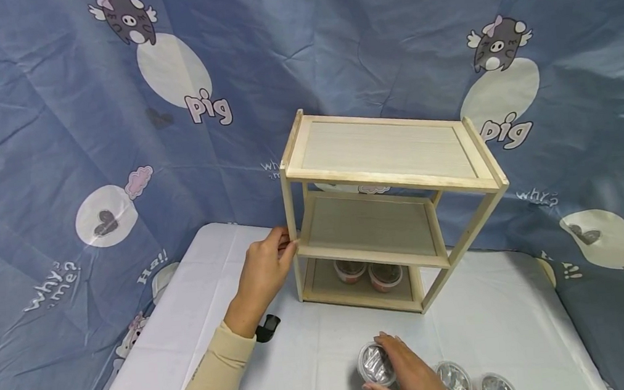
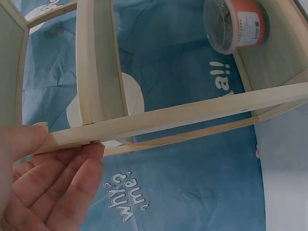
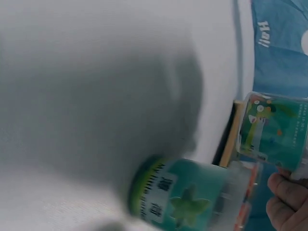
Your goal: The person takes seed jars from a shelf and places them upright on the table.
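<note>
A small wooden three-tier shelf [image 1: 390,151] stands on the white-covered table. My left hand [image 1: 265,264] pinches its left front post at the middle board; in the left wrist view, thumb and fingers [image 2: 79,173] lie on either side of the post. Lower right, my right hand [image 1: 411,375] grips a round plastic tub [image 1: 376,364] with a clear lid over something silvery. The right wrist view shows this tub's green printed side [image 3: 274,127]. Beside that hand stand a second tub [image 1: 453,382] and a third tub [image 1: 496,388].
On the bottom board sit two tubs, a left one [image 1: 350,270] and a right one [image 1: 385,275], with reddish bands. A small black object [image 1: 268,327] lies by my left wrist. A blue printed cloth [image 1: 376,40] hangs behind the shelf.
</note>
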A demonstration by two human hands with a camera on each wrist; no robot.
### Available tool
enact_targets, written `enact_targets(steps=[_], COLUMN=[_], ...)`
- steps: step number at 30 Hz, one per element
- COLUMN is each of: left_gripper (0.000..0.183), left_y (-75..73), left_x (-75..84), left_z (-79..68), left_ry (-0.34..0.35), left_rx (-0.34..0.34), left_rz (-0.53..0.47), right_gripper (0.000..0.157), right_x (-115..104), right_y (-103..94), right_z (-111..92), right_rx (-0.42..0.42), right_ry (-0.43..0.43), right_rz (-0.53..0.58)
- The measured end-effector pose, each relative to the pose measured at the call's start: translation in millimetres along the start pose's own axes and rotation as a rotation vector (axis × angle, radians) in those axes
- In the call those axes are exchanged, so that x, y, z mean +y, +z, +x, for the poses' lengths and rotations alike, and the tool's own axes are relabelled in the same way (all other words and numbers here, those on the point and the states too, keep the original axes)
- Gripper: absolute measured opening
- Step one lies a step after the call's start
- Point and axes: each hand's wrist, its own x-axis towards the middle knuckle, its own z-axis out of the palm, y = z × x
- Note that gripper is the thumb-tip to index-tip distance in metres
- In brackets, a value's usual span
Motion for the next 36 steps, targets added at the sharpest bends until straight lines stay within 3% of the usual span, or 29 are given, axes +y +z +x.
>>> enact_targets(steps=[11, 21, 28, 36], left_gripper=[0.019, 0.018, 0.019, 0.019], left_y=[0.0, -0.6, -0.9, -0.7], left_x=[-0.9, -0.9, 0.2, 0.0], left_z=[0.0, -0.5, -0.3, 0.3], left_ry=[-0.007, -0.009, -0.012, -0.022], left_rx=[-0.006, -0.014, -0.012, -0.022], left_rz=[0.0, -0.001, 0.002, 0.001], right_gripper=[0.077, 0.076, 0.074, 0.077], right_x=[8, 12, 9, 12], right_y=[18.7, 29.1, 32.2, 36.0], right_z=[-4, -5, -6, -7], right_rx=[-0.045, -0.012, -0.075, -0.046], right_ry=[-0.044, -0.132, -0.075, -0.115], right_rz=[-0.088, -0.167, -0.184, -0.216])
